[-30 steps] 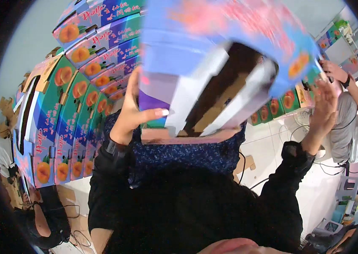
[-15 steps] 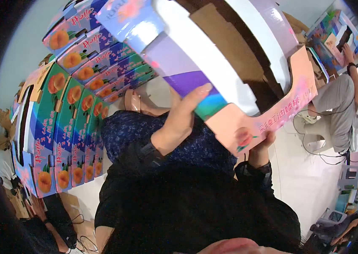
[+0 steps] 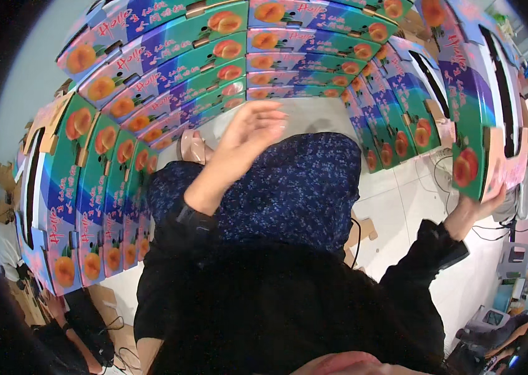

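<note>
A printed fruit carton (image 3: 473,94), green, blue and pink with peach pictures, is held up at the right, its long slot facing outward. My right hand (image 3: 479,205) grips its lower end; some fingers are hidden by the carton. In the middle, above my dark floral skirt (image 3: 295,187), my left hand (image 3: 254,128) hangs in the air with loosely bent fingers and nothing in it. The closest cartons to it are in the left part of the far stack (image 3: 214,50).
Stacked matching cartons also rise at the left (image 3: 92,194) and behind the held carton at the right (image 3: 395,112). Cables (image 3: 442,172) lie on the tiled floor (image 3: 395,206). Another person's arm (image 3: 73,331) shows at the lower left, and a grey crate (image 3: 513,261) at the right.
The carton has gone from in front of me, where both hands held it, to the right in my right hand. My left hand has let go and moved slightly up and left.
</note>
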Tool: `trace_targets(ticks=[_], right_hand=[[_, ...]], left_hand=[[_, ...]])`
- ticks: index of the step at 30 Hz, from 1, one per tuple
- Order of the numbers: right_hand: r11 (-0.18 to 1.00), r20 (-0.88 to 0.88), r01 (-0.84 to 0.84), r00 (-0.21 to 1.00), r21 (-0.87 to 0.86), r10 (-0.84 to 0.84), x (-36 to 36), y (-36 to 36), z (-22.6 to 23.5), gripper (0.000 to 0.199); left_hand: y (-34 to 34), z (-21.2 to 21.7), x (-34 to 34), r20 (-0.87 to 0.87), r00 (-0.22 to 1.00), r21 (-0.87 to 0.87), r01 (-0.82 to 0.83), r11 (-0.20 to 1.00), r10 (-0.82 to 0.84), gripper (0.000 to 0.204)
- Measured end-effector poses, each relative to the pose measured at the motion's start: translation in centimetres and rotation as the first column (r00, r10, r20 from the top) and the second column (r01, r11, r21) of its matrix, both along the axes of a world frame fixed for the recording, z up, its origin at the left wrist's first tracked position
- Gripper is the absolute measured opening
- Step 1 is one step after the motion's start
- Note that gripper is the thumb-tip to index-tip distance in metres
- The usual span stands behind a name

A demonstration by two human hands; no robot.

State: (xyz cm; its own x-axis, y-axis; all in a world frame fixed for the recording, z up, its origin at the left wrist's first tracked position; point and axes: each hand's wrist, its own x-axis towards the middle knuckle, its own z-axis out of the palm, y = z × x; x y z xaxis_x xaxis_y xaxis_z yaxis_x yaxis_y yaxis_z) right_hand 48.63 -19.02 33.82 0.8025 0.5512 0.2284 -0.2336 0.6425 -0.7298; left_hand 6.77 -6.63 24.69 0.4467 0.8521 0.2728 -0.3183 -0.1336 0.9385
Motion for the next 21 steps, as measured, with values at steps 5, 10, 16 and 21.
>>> trace_targets(ticks=[5, 10, 16, 21], right_hand=[[0.982, -0.028, 0.043, 0.998, -0.185, -0.049, 6.3, 4.5, -0.5, 0.069], [0.969, -0.088, -0.096, 0.993, -0.23, 0.077, 11.5, 8.7, -2.8, 0.062], [0.944, -0.182, -0.057, 0.983, -0.326, -0.004, 10.2, 10.7, -3.2, 0.062], [0.902, -0.089, -0.105, 0.993, -0.418, 0.074, 14.6, 11.5, -4.9, 0.046]], left_hand=[[0.0, 0.0, -2.7, -0.096, 0.985, -0.021, -0.148, 0.989, 0.146, 0.023], [0.2, -0.7, -5.3, -0.141, 0.973, -0.069, -0.193, 0.979, 0.182, 0.021], [-1.1, -2.2, -7.1, -0.163, 0.945, -0.151, -0.307, 0.94, 0.283, 0.016], [-1.1, -3.6, -7.4, -0.178, 0.95, -0.189, -0.289, 0.939, 0.256, 0.015]])
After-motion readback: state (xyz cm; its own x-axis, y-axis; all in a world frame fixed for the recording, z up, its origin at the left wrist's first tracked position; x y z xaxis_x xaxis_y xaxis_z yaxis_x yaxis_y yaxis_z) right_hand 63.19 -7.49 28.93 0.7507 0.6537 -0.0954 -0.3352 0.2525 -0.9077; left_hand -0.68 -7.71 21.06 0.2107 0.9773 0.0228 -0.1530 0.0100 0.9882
